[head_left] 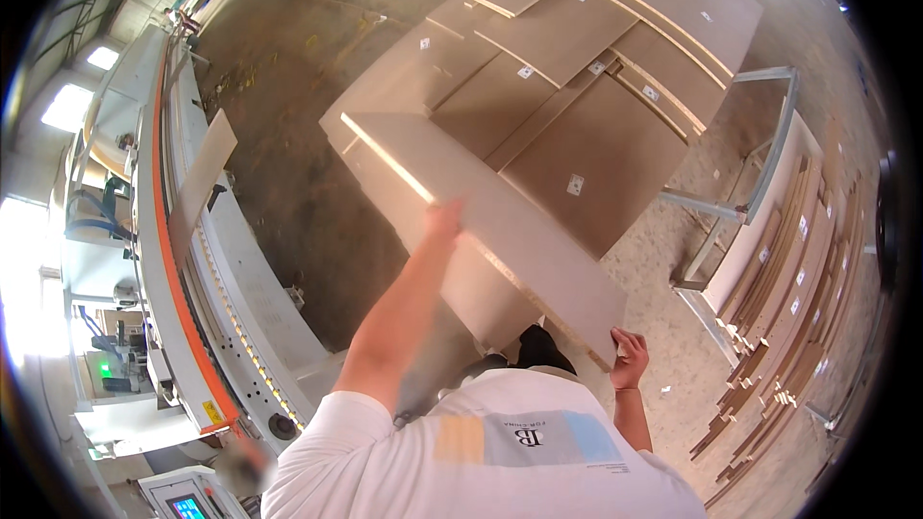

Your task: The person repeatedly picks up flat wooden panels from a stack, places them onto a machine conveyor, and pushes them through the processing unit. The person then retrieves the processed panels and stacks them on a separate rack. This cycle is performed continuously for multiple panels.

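I hold a long beige wood panel (490, 221) slanted in front of me, above a stack of similar boards. My left hand (444, 219) grips its left long edge about halfway along. My right hand (629, 358) grips the near corner close to my body. The panel's pale raw edge faces left. Its far end reaches over the pile.
A large stack of beige panels (586, 67) with small white labels lies ahead on the floor. A long edge-processing machine (192, 269) with an orange strip runs along the left, carrying one board (200, 183). A metal rack (760, 183) and upright narrow strips (798, 308) stand at the right.
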A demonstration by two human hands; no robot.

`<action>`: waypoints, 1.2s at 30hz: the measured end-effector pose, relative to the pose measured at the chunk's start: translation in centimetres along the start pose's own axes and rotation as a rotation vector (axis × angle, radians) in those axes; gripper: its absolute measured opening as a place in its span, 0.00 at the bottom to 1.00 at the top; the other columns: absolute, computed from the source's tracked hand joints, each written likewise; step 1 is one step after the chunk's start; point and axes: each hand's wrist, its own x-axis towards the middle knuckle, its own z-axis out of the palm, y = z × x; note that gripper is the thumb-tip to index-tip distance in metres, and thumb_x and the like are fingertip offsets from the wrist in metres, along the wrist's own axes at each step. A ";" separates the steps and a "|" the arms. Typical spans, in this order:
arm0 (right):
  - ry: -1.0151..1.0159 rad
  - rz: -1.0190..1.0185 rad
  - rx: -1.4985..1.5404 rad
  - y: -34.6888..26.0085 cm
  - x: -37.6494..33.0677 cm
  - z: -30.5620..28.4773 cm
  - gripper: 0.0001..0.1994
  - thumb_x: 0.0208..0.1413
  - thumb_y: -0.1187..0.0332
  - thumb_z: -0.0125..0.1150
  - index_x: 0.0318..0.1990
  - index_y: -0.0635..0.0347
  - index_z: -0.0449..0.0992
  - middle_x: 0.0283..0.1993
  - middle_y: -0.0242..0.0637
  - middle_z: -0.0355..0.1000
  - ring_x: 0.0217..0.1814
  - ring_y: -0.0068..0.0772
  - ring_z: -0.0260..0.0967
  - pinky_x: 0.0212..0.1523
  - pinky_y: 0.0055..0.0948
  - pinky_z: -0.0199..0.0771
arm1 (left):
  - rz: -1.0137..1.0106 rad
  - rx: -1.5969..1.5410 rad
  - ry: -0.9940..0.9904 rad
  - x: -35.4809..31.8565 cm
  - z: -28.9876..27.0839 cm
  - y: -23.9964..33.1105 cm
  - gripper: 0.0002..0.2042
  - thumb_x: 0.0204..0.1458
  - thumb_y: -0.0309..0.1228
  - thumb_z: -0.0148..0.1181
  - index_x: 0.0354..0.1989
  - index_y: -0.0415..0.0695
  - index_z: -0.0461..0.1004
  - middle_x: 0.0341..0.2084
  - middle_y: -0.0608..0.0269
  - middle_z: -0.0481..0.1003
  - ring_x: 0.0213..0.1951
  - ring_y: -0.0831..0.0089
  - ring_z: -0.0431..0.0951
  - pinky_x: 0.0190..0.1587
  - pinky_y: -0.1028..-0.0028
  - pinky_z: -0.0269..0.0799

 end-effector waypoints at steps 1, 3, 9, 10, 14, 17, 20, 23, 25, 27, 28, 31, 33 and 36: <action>-0.011 -0.016 -0.020 0.4 0.1 0.2 0.21 0.39 0.83 0.59 0.42 0.53 0.85 0.46 0.37 0.83 0.48 0.44 0.77 0.51 0.36 0.78 | -0.010 -0.081 0.039 0.9 -1.1 -1.8 0.09 0.56 0.32 0.68 0.37 0.44 0.74 0.25 0.69 0.70 0.25 0.76 0.69 0.23 0.70 0.65; -0.044 -0.052 -0.033 1.6 0.4 0.6 0.21 0.41 0.84 0.59 0.44 0.53 0.84 0.49 0.37 0.82 0.50 0.44 0.76 0.52 0.34 0.79 | -0.081 -0.306 0.044 0.1 -2.6 -4.4 0.08 0.54 0.28 0.69 0.32 0.46 0.72 0.21 0.71 0.67 0.20 0.79 0.65 0.20 0.72 0.59; -0.066 0.580 0.407 10.1 -1.5 0.5 0.18 0.56 0.75 0.64 0.55 0.53 0.77 0.42 0.27 0.77 0.43 0.26 0.73 0.43 0.31 0.76 | -0.310 -0.769 0.232 -9.1 -6.3 -10.9 0.07 0.54 0.24 0.67 0.33 0.47 0.73 0.26 0.68 0.70 0.25 0.76 0.70 0.23 0.72 0.66; -0.138 0.742 0.642 12.1 -1.2 0.5 0.16 0.59 0.72 0.63 0.55 0.52 0.77 0.38 0.25 0.76 0.40 0.23 0.72 0.40 0.29 0.75 | -0.348 -0.886 0.276 -10.9 -7.0 -12.0 0.06 0.55 0.24 0.66 0.35 0.46 0.74 0.29 0.67 0.73 0.28 0.74 0.74 0.25 0.71 0.71; -0.456 1.337 0.981 11.3 2.3 0.5 0.20 0.68 0.43 0.50 0.46 0.48 0.79 0.27 0.16 0.70 0.29 0.14 0.63 0.30 0.20 0.62 | -0.287 -1.084 0.167 -15.5 -12.2 -20.5 0.15 0.58 0.23 0.58 0.54 0.43 0.71 0.50 0.57 0.74 0.52 0.58 0.75 0.54 0.56 0.74; -0.688 1.252 0.716 9.3 4.4 4.2 0.26 0.69 0.41 0.46 0.51 0.54 0.79 0.40 0.26 0.77 0.40 0.25 0.72 0.42 0.30 0.72 | -0.194 -1.192 0.141 -20.1 -15.9 -24.9 0.21 0.59 0.23 0.55 0.63 0.43 0.67 0.59 0.54 0.71 0.61 0.52 0.70 0.67 0.50 0.65; -0.646 1.057 0.768 4.8 4.2 9.7 0.31 0.70 0.40 0.44 0.58 0.59 0.77 0.54 0.37 0.77 0.53 0.36 0.75 0.54 0.38 0.74 | -0.053 -1.233 0.165 -24.0 -19.1 -29.4 0.23 0.58 0.23 0.55 0.64 0.43 0.66 0.60 0.54 0.70 0.62 0.52 0.69 0.68 0.50 0.63; -0.567 0.951 0.717 -0.2 2.0 13.8 0.33 0.70 0.41 0.44 0.63 0.64 0.73 0.62 0.42 0.74 0.61 0.43 0.73 0.60 0.42 0.73 | 0.064 -1.325 0.167 -27.9 -22.6 -33.7 0.24 0.57 0.21 0.55 0.63 0.42 0.66 0.59 0.53 0.71 0.62 0.52 0.70 0.68 0.51 0.64; -0.568 0.889 0.611 -2.6 0.4 16.0 0.35 0.70 0.41 0.44 0.64 0.67 0.71 0.64 0.44 0.72 0.62 0.44 0.73 0.61 0.41 0.73 | 0.130 -1.409 0.135 -31.0 -25.1 -35.8 0.22 0.56 0.18 0.55 0.61 0.40 0.66 0.58 0.51 0.72 0.61 0.51 0.71 0.68 0.51 0.65; -0.585 0.810 0.517 -4.3 -1.7 17.6 0.35 0.70 0.41 0.44 0.64 0.69 0.70 0.64 0.44 0.73 0.61 0.44 0.73 0.59 0.41 0.74 | 0.199 -1.475 0.143 -33.2 -27.4 -39.6 0.23 0.57 0.18 0.55 0.62 0.40 0.66 0.58 0.50 0.71 0.62 0.51 0.71 0.68 0.50 0.65; -0.591 0.774 0.523 -5.4 -3.1 18.5 0.35 0.70 0.41 0.44 0.64 0.70 0.71 0.63 0.44 0.73 0.61 0.45 0.73 0.59 0.40 0.75 | 0.235 -1.505 0.146 -34.3 -28.7 -41.6 0.23 0.57 0.18 0.55 0.62 0.40 0.66 0.58 0.50 0.71 0.62 0.51 0.71 0.68 0.49 0.64; -0.602 0.663 0.550 -11.6 -7.5 20.7 0.35 0.70 0.42 0.45 0.62 0.72 0.72 0.62 0.45 0.74 0.59 0.46 0.74 0.57 0.40 0.76 | 0.246 -1.593 0.153 -37.4 -32.7 -46.7 0.24 0.57 0.19 0.56 0.63 0.40 0.65 0.58 0.49 0.71 0.62 0.50 0.71 0.68 0.48 0.64; -0.589 0.622 0.562 -16.4 -11.1 20.9 0.34 0.69 0.43 0.46 0.60 0.73 0.73 0.60 0.46 0.75 0.59 0.47 0.75 0.56 0.40 0.77 | 0.264 -1.636 0.178 -38.9 -34.9 -49.7 0.24 0.58 0.20 0.56 0.65 0.39 0.64 0.59 0.49 0.71 0.62 0.50 0.71 0.67 0.48 0.64; -0.710 0.574 0.525 -17.6 -14.5 23.3 0.34 0.69 0.44 0.48 0.59 0.73 0.74 0.59 0.46 0.75 0.58 0.47 0.75 0.56 0.41 0.77 | 0.272 -1.603 0.173 -42.8 -39.1 -51.6 0.23 0.61 0.24 0.56 0.66 0.37 0.63 0.62 0.47 0.69 0.63 0.51 0.71 0.67 0.48 0.64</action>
